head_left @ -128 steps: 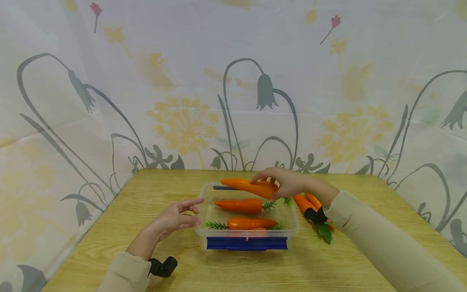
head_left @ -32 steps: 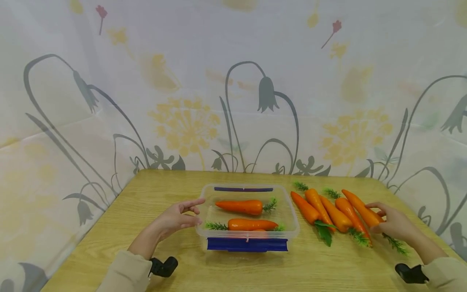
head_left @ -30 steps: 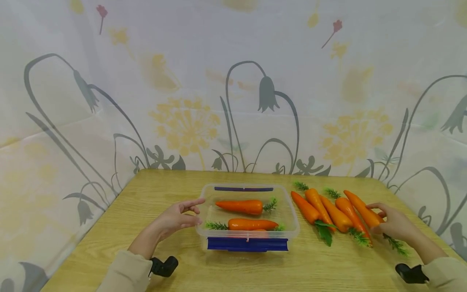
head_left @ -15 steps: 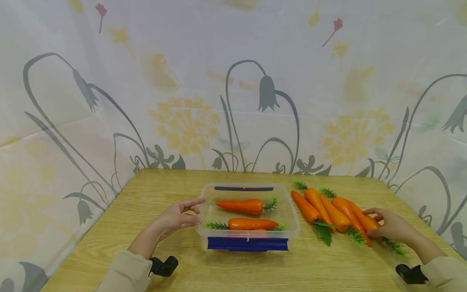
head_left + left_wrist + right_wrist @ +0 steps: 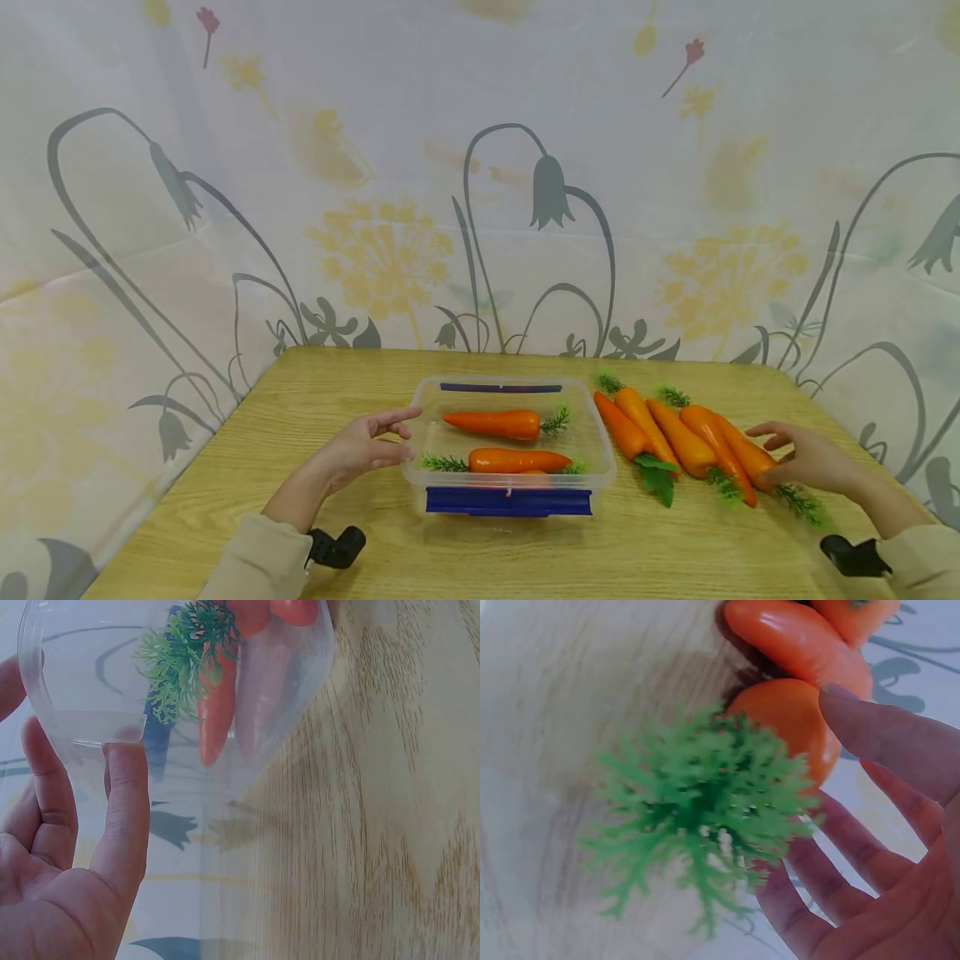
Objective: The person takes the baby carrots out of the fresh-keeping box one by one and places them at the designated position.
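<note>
A clear plastic box (image 5: pixel 510 480) with blue latches stands mid-table. Inside lie a carrot (image 5: pixel 495 424) with green fronds and another carrot (image 5: pixel 517 460) nearer the front; more orange shows below it. At the box's left side, my left hand (image 5: pixel 356 450) touches the wall with thumb and fingertips, which the left wrist view shows by a clear flap (image 5: pixel 112 727). Several carrots lie side by side to the right. Around the thick end of the rightmost carrot (image 5: pixel 742 450), my right hand (image 5: pixel 813 462) holds its fingers spread and loose, thumb touching it; green fronds (image 5: pixel 697 802) hide part.
The wooden table (image 5: pixel 510 558) reaches back to a flower-printed curtain (image 5: pixel 480 208). A green leaf (image 5: pixel 657 483) sticks out at the front of the carrot row. Black wrist cameras (image 5: pixel 339 547) hang below both sleeves.
Earlier my right hand held a carrot above the box; now it is at the carrot row. The row has shifted left and packed closer, and my right fingers have loosened. My left hand stays put.
</note>
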